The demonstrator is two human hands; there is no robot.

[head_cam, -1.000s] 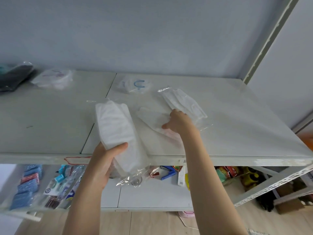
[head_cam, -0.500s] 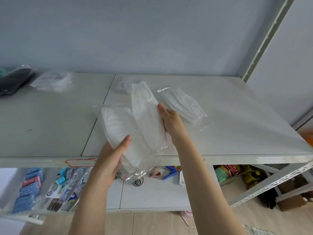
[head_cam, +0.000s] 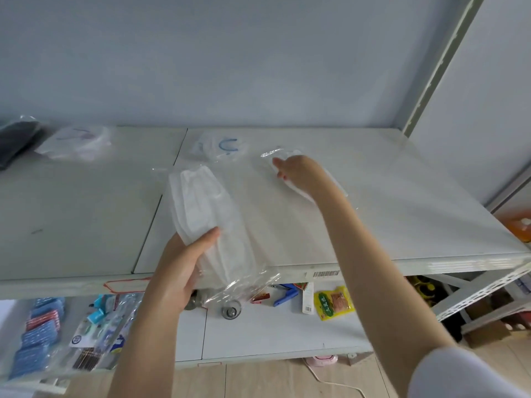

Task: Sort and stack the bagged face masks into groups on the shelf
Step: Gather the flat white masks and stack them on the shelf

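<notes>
My left hand [head_cam: 178,271] grips a stack of white bagged face masks [head_cam: 207,214] over the front edge of the white shelf [head_cam: 402,214]. My right hand [head_cam: 298,173] lies farther back on another bagged white mask [head_cam: 287,155], mostly covering it; I cannot tell whether the fingers grip it. A bagged mask with blue ear loops [head_cam: 221,146] lies near the back middle. At the back left rest a bagged pale mask [head_cam: 77,142] and a dark bagged mask pack [head_cam: 15,139].
A lower shelf [head_cam: 273,334] holds blue packets [head_cam: 37,340], toothbrush packs [head_cam: 106,323], a yellow snack packet [head_cam: 334,303], a blue clip [head_cam: 284,295] and round metal pieces [head_cam: 231,310]. A white upright post [head_cam: 439,64] stands at the back right.
My right hand added the second white mask bag to the stack in my left hand, then let go and reached back right onto the remaining white mask bag.
</notes>
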